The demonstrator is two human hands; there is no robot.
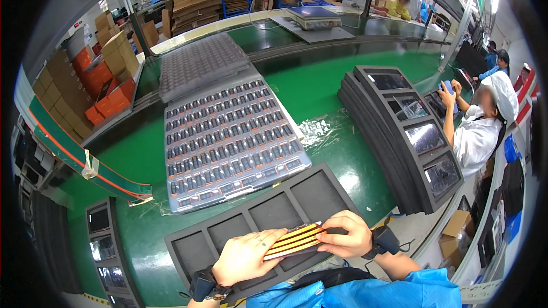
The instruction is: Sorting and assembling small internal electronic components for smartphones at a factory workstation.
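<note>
In front of my body, both hands grip a small stack of thin flat slabs [294,241] with yellow-orange and black edges. The fingers of my left hand [245,259] lie over the stack's left end. My right hand [349,236] pinches its right end between thumb and fingers. The stack is held over a dark grey foam tray [275,214] divided into several rectangular compartments. Beyond that stands a see-through plastic tray [242,195] filled with rows of small black parts with orange edges. What the slabs are, I cannot tell.
To the right rises a stack of foam trays [368,137], dark glossy panels in its top one. Another foam tray with panels [119,256] lies at left, near a green curved strip [85,162]. A co-worker in white [479,137] holds a bluish phone-like thing. Further plastic trays [200,60] lie behind.
</note>
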